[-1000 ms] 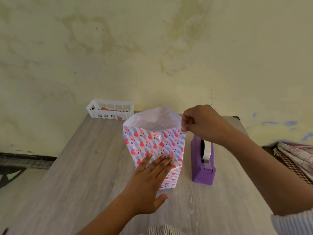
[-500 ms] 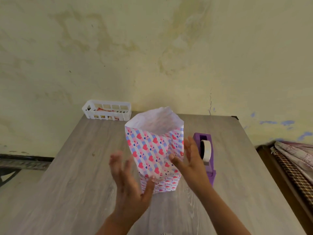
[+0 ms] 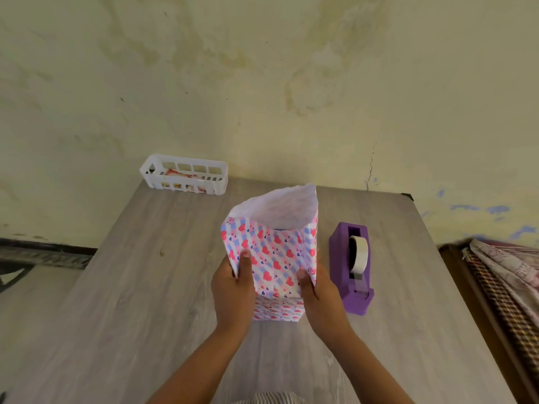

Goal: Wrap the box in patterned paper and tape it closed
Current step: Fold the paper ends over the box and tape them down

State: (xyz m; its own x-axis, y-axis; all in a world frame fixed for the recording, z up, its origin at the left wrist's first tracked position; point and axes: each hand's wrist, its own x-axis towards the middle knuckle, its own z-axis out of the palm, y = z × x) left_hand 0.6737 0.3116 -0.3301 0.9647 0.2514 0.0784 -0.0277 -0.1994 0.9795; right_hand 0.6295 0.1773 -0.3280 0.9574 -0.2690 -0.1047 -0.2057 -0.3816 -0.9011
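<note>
Box (image 3: 274,275), paper-wrapped, stands upright mid-table between both hands. Left hand (image 3: 233,290) and right hand (image 3: 319,295) clamp its sides; the open end points up.

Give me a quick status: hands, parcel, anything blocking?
Left hand and right hand grip the heart-patterned wrapped box upright on the table. Top paper open, untaped. Purple tape dispenser alongside, nothing blocking.

One wrapped box (image 3: 274,258), one tape dispenser (image 3: 351,268), one basket (image 3: 183,177)
</note>
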